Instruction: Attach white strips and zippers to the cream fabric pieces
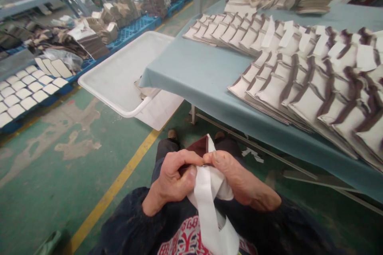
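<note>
White fabric strip (204, 203) against a maroon-and-white cloth piece (198, 146), seemingly part-done.
Fingers (185, 156) of left hand (173, 179) and right hand (243, 179) pinch the piece's edge; beige-brown fabric stacks (275, 86) line the blue-draped worktop (197, 61).

cloth (223, 186) before table (197, 67) | stacks (273, 83) on table | tub (119, 69) left

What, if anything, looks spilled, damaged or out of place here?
Two things. White scraps lie loose on the floor beneath the table, like stray litter. Left of the yellow line, pale patches break up the green, probably worn paint.
</note>
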`<control>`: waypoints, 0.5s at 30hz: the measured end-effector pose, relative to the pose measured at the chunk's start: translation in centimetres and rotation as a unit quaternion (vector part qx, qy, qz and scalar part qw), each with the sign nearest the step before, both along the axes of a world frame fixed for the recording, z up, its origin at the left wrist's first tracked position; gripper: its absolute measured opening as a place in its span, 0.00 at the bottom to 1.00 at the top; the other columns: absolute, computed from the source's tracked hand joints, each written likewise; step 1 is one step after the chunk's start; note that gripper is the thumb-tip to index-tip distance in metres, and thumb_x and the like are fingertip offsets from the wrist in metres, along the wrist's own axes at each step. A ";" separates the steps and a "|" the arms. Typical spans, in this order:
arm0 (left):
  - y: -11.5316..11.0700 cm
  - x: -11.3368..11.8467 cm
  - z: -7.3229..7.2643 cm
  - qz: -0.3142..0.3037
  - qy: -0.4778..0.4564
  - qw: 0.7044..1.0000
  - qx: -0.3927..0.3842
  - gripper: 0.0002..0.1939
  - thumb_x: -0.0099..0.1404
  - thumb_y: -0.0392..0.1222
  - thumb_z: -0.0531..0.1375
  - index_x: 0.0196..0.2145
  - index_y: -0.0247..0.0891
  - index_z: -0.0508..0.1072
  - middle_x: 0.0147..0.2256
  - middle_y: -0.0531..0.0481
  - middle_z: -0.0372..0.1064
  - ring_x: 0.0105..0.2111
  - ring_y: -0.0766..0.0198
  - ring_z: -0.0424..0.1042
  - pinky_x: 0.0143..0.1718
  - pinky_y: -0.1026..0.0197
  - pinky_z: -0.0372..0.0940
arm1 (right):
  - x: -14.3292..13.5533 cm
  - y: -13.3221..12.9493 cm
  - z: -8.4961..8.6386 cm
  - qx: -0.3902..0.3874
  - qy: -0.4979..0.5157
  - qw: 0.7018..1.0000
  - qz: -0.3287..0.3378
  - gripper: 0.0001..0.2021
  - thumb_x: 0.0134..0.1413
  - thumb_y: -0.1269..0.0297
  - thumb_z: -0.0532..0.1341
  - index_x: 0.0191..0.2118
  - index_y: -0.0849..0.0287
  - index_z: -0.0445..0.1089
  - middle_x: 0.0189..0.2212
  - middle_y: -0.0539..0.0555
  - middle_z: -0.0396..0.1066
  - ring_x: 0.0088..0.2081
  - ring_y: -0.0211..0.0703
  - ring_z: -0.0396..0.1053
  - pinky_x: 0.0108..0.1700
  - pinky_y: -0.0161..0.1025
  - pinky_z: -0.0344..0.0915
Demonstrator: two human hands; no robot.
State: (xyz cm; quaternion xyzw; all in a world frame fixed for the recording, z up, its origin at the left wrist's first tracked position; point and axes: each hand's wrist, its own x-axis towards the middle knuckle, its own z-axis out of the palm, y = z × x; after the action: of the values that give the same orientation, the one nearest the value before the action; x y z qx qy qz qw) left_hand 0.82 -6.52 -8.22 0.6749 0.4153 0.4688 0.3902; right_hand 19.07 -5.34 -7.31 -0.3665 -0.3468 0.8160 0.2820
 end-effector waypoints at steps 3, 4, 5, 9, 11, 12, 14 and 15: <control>-0.3 0.0 -0.7 -0.003 0.004 0.999 0.037 0.15 0.73 0.49 0.54 0.35 0.41 0.78 0.21 0.47 0.73 0.19 0.62 0.68 0.23 0.57 0.63 | -0.9 -1.2 1.1 -0.059 -0.007 0.997 -0.047 0.34 0.46 0.26 0.66 0.25 0.58 0.67 0.21 0.50 0.67 0.23 0.36 0.60 0.22 0.32 0.58; -0.3 0.0 -1.0 -0.001 0.010 0.999 0.048 0.17 0.74 0.50 0.53 0.34 0.42 0.78 0.20 0.47 0.71 0.18 0.61 0.66 0.22 0.56 0.62 | -1.1 -1.5 1.3 -0.081 -0.002 0.995 -0.057 0.33 0.45 0.26 0.67 0.25 0.58 0.67 0.21 0.50 0.67 0.23 0.36 0.60 0.23 0.32 0.58; -0.3 0.0 -1.4 0.004 0.017 0.998 0.059 0.19 0.74 0.52 0.52 0.34 0.43 0.78 0.19 0.47 0.70 0.18 0.60 0.66 0.23 0.55 0.61 | -1.4 -1.8 1.5 -0.099 0.005 0.993 -0.066 0.33 0.45 0.28 0.68 0.26 0.58 0.67 0.21 0.49 0.66 0.22 0.35 0.59 0.23 0.31 0.57; 0.0 0.4 -2.3 0.007 0.023 0.995 0.102 0.18 0.74 0.48 0.51 0.34 0.44 0.78 0.18 0.48 0.68 0.18 0.59 0.66 0.24 0.54 0.60 | -2.2 -2.3 1.1 -0.120 0.024 0.988 -0.099 0.28 0.46 0.36 0.73 0.29 0.59 0.67 0.20 0.47 0.63 0.21 0.32 0.55 0.22 0.30 0.54; 0.0 0.7 -2.1 -0.002 0.007 0.992 0.129 0.15 0.73 0.43 0.51 0.37 0.44 0.77 0.18 0.50 0.67 0.17 0.60 0.64 0.23 0.55 0.58 | -2.1 -2.3 0.6 -0.098 0.029 0.988 -0.114 0.28 0.46 0.38 0.73 0.28 0.58 0.65 0.19 0.45 0.60 0.20 0.31 0.53 0.22 0.30 0.53; 0.0 0.8 -1.7 -0.002 0.001 0.991 0.137 0.13 0.73 0.40 0.51 0.39 0.44 0.77 0.18 0.51 0.67 0.17 0.60 0.64 0.23 0.55 0.58 | -1.8 -2.2 0.4 -0.081 0.029 0.990 -0.113 0.28 0.47 0.38 0.73 0.28 0.58 0.63 0.19 0.44 0.59 0.19 0.31 0.51 0.21 0.30 0.51; -0.2 0.7 -0.7 0.003 0.002 0.991 0.131 0.11 0.71 0.35 0.54 0.42 0.44 0.75 0.22 0.51 0.70 0.19 0.60 0.68 0.25 0.56 0.61 | -0.9 -1.7 0.5 -0.033 0.024 0.996 -0.083 0.28 0.49 0.37 0.71 0.26 0.57 0.61 0.18 0.43 0.55 0.19 0.30 0.48 0.20 0.30 0.48; -0.3 0.5 -0.1 -0.005 0.006 0.993 0.117 0.10 0.69 0.35 0.55 0.44 0.43 0.75 0.25 0.50 0.73 0.21 0.60 0.70 0.26 0.56 0.63 | -0.3 -1.4 0.7 -0.002 0.014 0.998 -0.057 0.29 0.51 0.37 0.70 0.26 0.56 0.60 0.18 0.42 0.54 0.18 0.30 0.47 0.20 0.30 0.47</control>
State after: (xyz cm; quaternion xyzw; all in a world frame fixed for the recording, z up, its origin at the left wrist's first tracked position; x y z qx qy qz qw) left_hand 1.35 -6.78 -8.27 0.7209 0.3569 0.5077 0.3084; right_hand 18.79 -6.75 -6.58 -0.3747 -0.3201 0.8042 0.3323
